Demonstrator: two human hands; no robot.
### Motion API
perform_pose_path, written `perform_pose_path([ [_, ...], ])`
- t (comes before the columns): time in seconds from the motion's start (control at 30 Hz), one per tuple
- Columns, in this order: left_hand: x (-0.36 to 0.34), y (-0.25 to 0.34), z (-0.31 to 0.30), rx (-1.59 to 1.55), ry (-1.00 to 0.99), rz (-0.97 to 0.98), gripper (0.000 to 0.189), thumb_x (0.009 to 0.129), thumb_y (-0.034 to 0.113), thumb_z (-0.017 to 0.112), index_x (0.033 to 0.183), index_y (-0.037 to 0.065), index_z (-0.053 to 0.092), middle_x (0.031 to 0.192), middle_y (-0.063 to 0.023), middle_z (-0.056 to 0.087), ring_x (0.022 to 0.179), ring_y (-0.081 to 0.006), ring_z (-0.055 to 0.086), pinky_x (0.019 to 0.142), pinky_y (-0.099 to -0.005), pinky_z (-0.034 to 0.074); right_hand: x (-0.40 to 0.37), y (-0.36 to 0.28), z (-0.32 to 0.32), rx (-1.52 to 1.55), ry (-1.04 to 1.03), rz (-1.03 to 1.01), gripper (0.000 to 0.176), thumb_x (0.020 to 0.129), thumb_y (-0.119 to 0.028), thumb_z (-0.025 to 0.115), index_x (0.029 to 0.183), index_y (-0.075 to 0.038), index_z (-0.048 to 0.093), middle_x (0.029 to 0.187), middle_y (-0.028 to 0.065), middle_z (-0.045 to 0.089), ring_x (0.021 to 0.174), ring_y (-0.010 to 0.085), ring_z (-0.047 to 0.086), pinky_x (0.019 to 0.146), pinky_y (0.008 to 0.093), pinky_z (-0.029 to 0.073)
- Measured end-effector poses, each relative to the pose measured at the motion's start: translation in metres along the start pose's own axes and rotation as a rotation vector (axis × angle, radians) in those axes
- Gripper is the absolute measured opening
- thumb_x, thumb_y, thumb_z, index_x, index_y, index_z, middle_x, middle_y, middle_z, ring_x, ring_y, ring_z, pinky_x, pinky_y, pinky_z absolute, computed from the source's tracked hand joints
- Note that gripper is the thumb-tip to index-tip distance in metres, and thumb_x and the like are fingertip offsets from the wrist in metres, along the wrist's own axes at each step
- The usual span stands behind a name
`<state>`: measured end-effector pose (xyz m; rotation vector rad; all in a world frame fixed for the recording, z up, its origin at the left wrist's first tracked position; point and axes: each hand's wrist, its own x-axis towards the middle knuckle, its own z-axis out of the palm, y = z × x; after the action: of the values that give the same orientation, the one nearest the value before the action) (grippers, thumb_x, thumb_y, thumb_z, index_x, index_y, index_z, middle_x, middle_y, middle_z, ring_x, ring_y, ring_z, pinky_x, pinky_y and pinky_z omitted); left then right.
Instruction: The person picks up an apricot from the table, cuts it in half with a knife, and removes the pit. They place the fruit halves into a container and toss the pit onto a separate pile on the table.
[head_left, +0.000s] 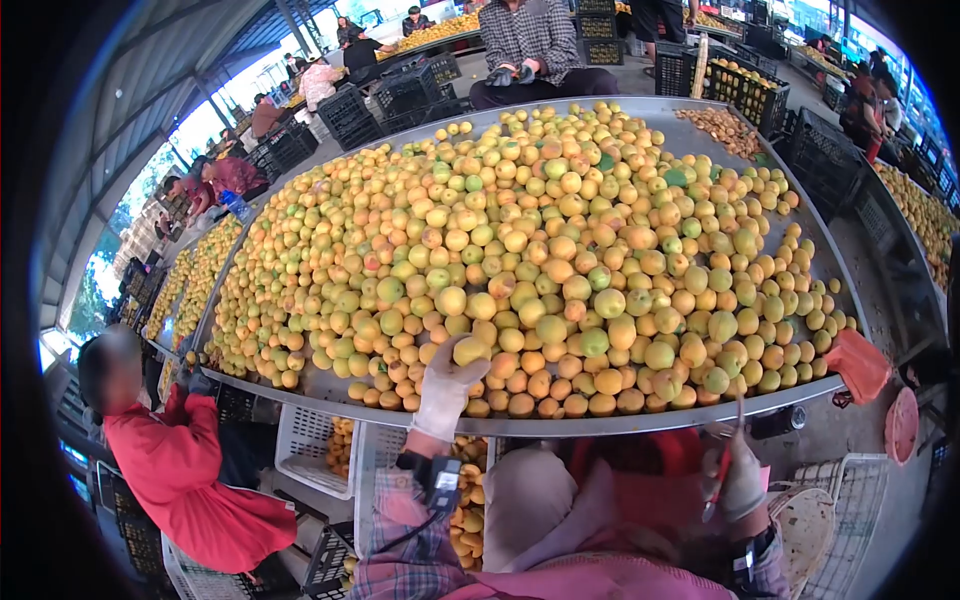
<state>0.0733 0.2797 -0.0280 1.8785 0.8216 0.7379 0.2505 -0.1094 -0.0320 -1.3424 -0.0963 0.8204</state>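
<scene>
around the heap of fruit (520,230) on the metal-rimmed surface (330,386), an orange-red cloth (858,368) hangs over the near right edge; brown pieces (722,130) lie at the far right; a person in red (185,470) is at the near left, beside a white crate (305,455); the left hand (447,392), gloved, has its grip closed round a yellow fruit (470,350) at the heap's near edge, which looks round, its long axis unclear; the right hand (742,485), also gloved, pinches a red-handled tool (722,466), roughly upright, near the rim; the wrist device's (445,478) markings are too small to read.
</scene>
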Motion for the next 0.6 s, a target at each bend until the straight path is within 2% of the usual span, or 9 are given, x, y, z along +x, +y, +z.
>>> perform_pose_path([
  [0.07, -0.02, 0.01, 0.005, -0.972, -0.191, -0.218, 0.048, 0.085, 0.011, 0.067, 0.129, 0.003, 0.048, 0.117, -0.0102, 0.057, 0.105, -0.0234, 0.058, 0.091, -0.0385, 0.051, 0.001, -0.001, 0.013, -0.075, -0.056, 0.0, 0.052, 0.101, -0.049, 0.037, 0.127, -0.006, 0.05, 0.059, 0.0028, 0.049, 0.039, 0.013, 0.046, 0.037, 0.0258, 0.041],
  [0.2, -0.064, 0.033, 0.032, -1.557, -0.463, -0.335, 0.052, 0.091, 0.029, 0.066, 0.131, 0.003, 0.044, 0.12, -0.0122, 0.053, 0.101, -0.0252, 0.057, 0.086, -0.0351, 0.051, -0.002, -0.016, 0.048, -0.154, -0.139, 0.038, 0.045, 0.104, -0.038, 0.035, 0.131, -0.004, 0.046, 0.067, 0.0047, 0.052, 0.042, 0.0123, 0.048, 0.039, 0.0235, 0.043],
  [0.23, -0.071, 0.042, 0.04, -1.637, -0.512, -0.398, 0.057, 0.088, 0.037, 0.068, 0.128, 0.004, 0.045, 0.113, -0.011, 0.054, 0.091, -0.0222, 0.055, 0.079, -0.0337, 0.051, -0.003, -0.016, 0.052, -0.155, -0.207, -0.003, 0.044, 0.105, -0.035, 0.035, 0.133, -0.003, 0.043, 0.069, 0.0047, 0.053, 0.043, 0.0111, 0.048, 0.04, 0.0225, 0.043],
  [0.33, -0.085, 0.051, 0.061, -1.786, -0.599, -0.484, 0.044, 0.09, 0.025, 0.068, 0.122, 0.003, 0.047, 0.104, -0.0096, 0.053, 0.083, -0.0191, 0.051, 0.072, -0.0323, 0.048, -0.007, -0.012, 0.062, -0.241, -0.316, -0.111, 0.052, 0.103, -0.039, 0.038, 0.139, -0.002, 0.038, 0.068, 0.0033, 0.05, 0.045, 0.0089, 0.046, 0.042, 0.0208, 0.04],
  [0.4, -0.097, 0.06, 0.076, -1.639, -0.497, -0.534, 0.033, 0.093, 0.019, 0.063, 0.118, 0.003, 0.048, 0.099, -0.0083, 0.052, 0.078, -0.0171, 0.047, 0.067, -0.0299, 0.044, -0.015, -0.018, 0.07, -0.232, -0.387, -0.144, 0.057, 0.102, -0.043, 0.04, 0.142, -0.002, 0.035, 0.067, 0.0019, 0.049, 0.045, 0.008, 0.044, 0.042, 0.0199, 0.038],
  [0.47, -0.109, 0.066, 0.089, -0.88, -0.407, -0.242, 0.064, 0.087, 0.06, 0.059, 0.118, 0.005, 0.05, 0.089, -0.0086, 0.051, 0.07, -0.0131, 0.042, 0.056, -0.0225, 0.036, -0.018, -0.018, 0.073, -0.234, -0.383, -0.122, 0.055, 0.102, -0.039, 0.041, 0.143, -0.003, 0.036, 0.065, -0.0011, 0.045, 0.046, 0.0057, 0.041, 0.043, 0.0185, 0.034],
  [0.53, -0.114, 0.064, 0.097, -0.839, -0.469, -0.223, 0.061, 0.088, 0.057, 0.06, 0.119, 0.006, 0.049, 0.092, -0.007, 0.051, 0.073, -0.0133, 0.043, 0.061, -0.0231, 0.038, -0.019, -0.019, 0.068, -0.273, -0.418, -0.088, 0.051, 0.103, -0.032, 0.042, 0.143, -0.001, 0.035, 0.079, 0.0038, 0.055, 0.062, 0.0078, 0.053, 0.057, 0.0187, 0.044],
  [0.57, -0.116, 0.067, 0.102, -1.09, -0.444, -0.417, 0.049, 0.089, 0.039, 0.065, 0.12, 0.005, 0.048, 0.097, -0.007, 0.052, 0.076, -0.0133, 0.046, 0.064, -0.0244, 0.042, -0.02, -0.016, 0.067, -0.275, -0.409, -0.091, 0.051, 0.103, -0.032, 0.042, 0.143, -0.001, 0.035, 0.079, 0.0038, 0.055, 0.062, 0.0078, 0.053, 0.057, 0.0187, 0.044],
  [0.6, -0.117, 0.071, 0.107, -1.337, -0.409, -0.613, 0.042, 0.089, 0.021, 0.069, 0.121, 0.004, 0.047, 0.102, -0.007, 0.053, 0.079, -0.0132, 0.049, 0.067, -0.0256, 0.045, -0.021, -0.013, 0.067, -0.297, -0.409, -0.186, 0.05, 0.103, -0.027, 0.043, 0.143, 0.001, 0.034, 0.093, 0.0075, 0.057, 0.079, 0.0119, 0.057, 0.07, 0.0208, 0.045],
])
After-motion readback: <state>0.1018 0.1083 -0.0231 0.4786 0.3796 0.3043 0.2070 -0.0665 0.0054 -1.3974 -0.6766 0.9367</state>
